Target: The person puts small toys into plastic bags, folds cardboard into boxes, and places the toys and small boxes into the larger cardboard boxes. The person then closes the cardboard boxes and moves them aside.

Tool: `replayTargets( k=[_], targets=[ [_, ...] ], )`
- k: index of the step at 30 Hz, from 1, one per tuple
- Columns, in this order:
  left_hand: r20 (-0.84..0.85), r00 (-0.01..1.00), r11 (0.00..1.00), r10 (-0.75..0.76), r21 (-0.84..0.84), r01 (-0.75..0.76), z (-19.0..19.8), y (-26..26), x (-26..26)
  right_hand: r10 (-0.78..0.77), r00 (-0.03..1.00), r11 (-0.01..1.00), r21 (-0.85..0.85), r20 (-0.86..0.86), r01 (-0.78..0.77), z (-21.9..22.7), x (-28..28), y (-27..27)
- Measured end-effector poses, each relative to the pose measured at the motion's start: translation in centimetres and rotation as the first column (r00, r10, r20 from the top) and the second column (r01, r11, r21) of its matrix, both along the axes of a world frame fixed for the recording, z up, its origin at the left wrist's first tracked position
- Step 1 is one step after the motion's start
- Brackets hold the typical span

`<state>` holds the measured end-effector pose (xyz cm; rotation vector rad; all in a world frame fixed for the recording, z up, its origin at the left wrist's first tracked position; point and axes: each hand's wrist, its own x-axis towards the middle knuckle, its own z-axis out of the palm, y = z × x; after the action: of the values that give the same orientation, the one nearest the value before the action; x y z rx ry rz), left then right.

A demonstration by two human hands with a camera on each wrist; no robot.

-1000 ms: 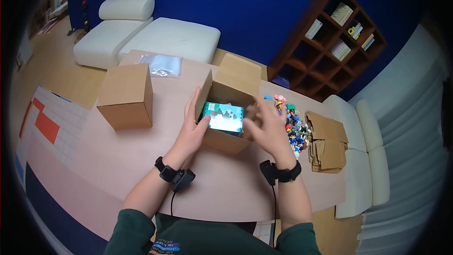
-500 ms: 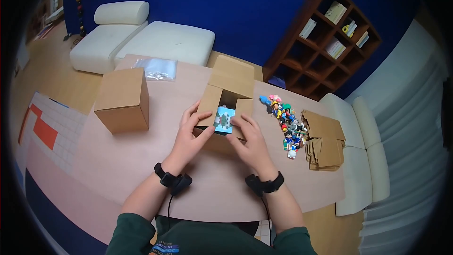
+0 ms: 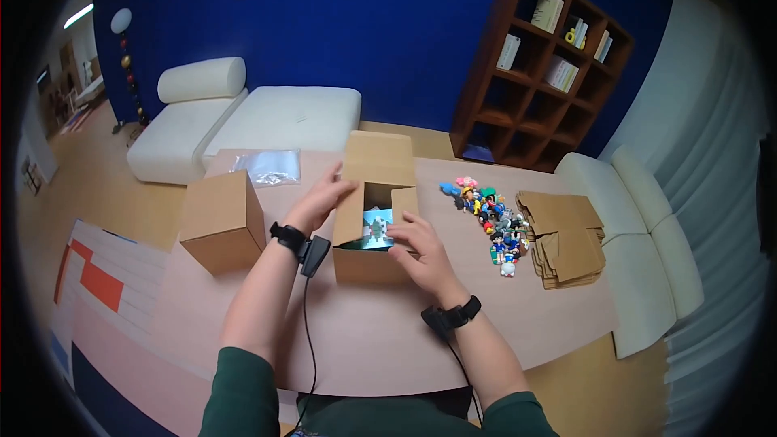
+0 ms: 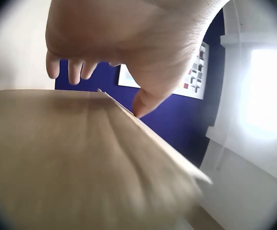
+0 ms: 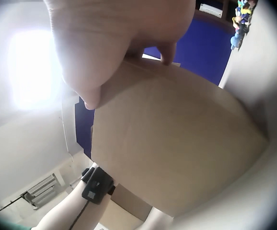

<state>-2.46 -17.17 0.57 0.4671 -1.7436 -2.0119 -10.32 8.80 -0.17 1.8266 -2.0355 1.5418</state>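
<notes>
In the head view, an upright cardboard box (image 3: 374, 267) stands mid-table with its left and right flaps folded inward and its back lid flap (image 3: 379, 158) tilted back. Through the gap between the side flaps shows a blue-green printed packet (image 3: 377, 228). My left hand (image 3: 322, 201) is at the box's far left, near the base of the lid flap, its fingers extended and its thumb touching the side flap's edge in the left wrist view. My right hand (image 3: 422, 254) rests over the right flap (image 3: 403, 204) at the near right corner, fingers loosely bent.
A closed cardboard box (image 3: 222, 222) stands to the left. Behind it lie clear plastic bags (image 3: 271, 167). Several small toy figures (image 3: 490, 218) are piled to the right, beside a stack of flattened cartons (image 3: 566, 243). The table (image 3: 364, 340) ends near my body.
Both side flaps have come down inward over the packet. My left hand has moved from the near left to the box's far left side; the right stays near the right flap. The view has tilted up.
</notes>
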Motion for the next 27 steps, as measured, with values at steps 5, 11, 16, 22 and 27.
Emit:
replayTargets(
  k=[5, 11, 16, 22, 27],
  targets=[
    [-0.209, 0.978, 0.996, 0.004, -0.081, -0.022, -0.6, 0.2, -1.0, -0.083, 0.996, 0.990, -0.113, 0.013, 0.084, -0.9, 0.3, 0.2],
    [-0.372, 0.927, 0.992, -0.049, -0.123, 0.003, 0.3, 1.8, 4.2, 0.025, 0.856, 0.929, -0.329, 0.517, 0.171, -0.1, 1.7, 3.4],
    [-0.155, 0.981, 0.935, -0.120, -0.349, 0.060, 1.2, 3.9, 7.2, 0.050, 0.902, 0.959, -0.273, 0.429, 0.076, 1.2, 1.8, 3.1],
    [-0.081, 0.992, 0.549, -0.098, -0.836, -0.013, 3.7, 9.0, 11.2, 0.000, 0.986, 0.999, -0.048, 0.168, 0.008, 0.7, 0.0, 2.5],
    [-0.106, 0.994, 0.478, -0.024, -0.875, -0.082, 2.6, 10.2, 11.1, -0.014, 0.944, 0.991, -0.124, 0.331, 0.058, 0.7, 0.9, 1.6]
  ],
)
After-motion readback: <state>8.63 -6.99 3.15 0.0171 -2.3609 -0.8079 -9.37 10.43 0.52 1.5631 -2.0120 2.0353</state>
